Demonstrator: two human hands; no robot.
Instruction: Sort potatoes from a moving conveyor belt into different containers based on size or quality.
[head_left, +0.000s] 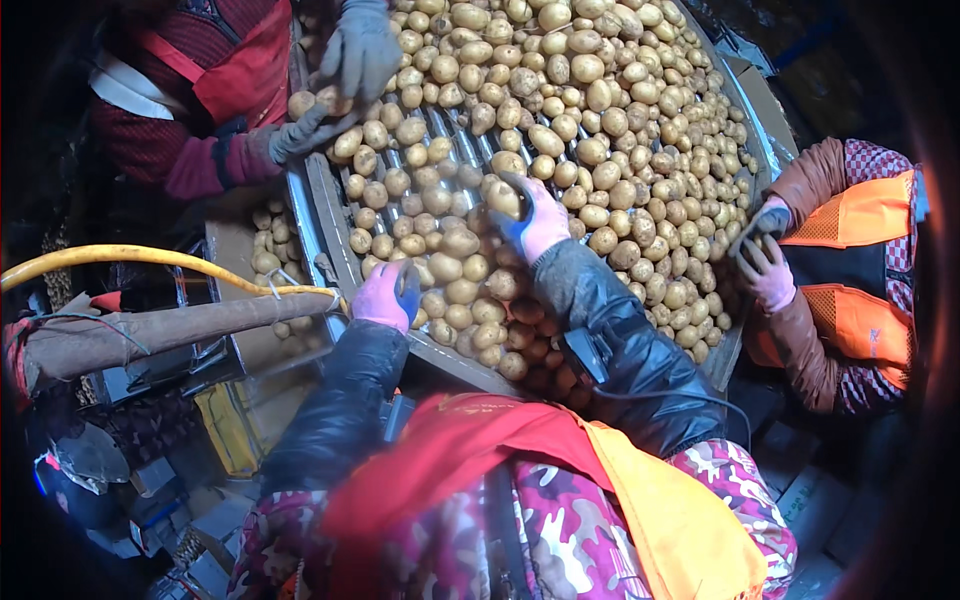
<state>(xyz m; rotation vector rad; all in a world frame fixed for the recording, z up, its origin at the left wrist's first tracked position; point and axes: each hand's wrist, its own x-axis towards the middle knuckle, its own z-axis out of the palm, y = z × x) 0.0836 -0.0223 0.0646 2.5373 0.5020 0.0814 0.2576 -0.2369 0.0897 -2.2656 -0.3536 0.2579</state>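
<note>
Loose potatoes (637, 150) cover a roller conveyor (457, 135) in front of me. My right hand (538, 217), in a pink glove with a blue palm, reaches over its middle. Its thumb and fingers curve around a pale potato (502, 197). Near the conveyor's left rim (328, 202) is my left hand (386, 295), in a matching glove and close beside several potatoes. The fingers of that hand bend inward, and its palm side is hidden. Potatoes just left of my right hand look blurred.
A co-worker's grey-gloved hands (360, 52) handle potatoes at upper left. Another person's gloved hands (769, 277) meet at the right rim. A brown pole (172, 330) and yellow hose (150, 255) reach in from the left. Below them a cardboard box (232, 247) holds potatoes.
</note>
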